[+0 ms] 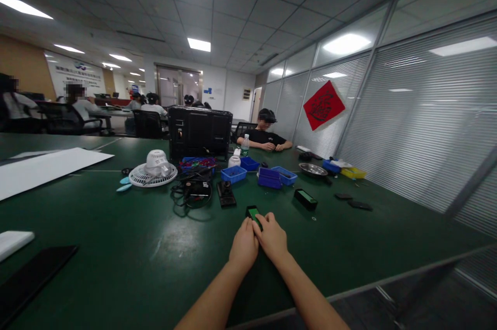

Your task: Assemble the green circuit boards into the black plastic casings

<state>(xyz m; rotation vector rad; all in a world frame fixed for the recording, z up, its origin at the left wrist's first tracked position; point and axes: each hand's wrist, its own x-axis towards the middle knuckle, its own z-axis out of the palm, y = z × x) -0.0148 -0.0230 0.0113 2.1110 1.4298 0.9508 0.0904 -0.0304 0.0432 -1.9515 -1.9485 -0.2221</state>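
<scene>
A small black box with a green top face (253, 211) is at the middle of the green table, partly covered by my fingers. My left hand (244, 244) is closed around its near left side. From the right, my right hand (273, 237) grips the same box, its fingers bent over the green face. Both hands touch each other at the fingertips. A similar black box with a green inside (306, 198) rests on the table to the right, apart from my hands. The near end of the held box is hidden.
Beyond my hands are a black stand (226, 194), blue trays (233, 174), a black adapter with cables (197, 190) and a white fan (153, 172). A metal dish (312, 169) and flat black pieces (360, 205) lie at right. A person (266, 136) sits across the table.
</scene>
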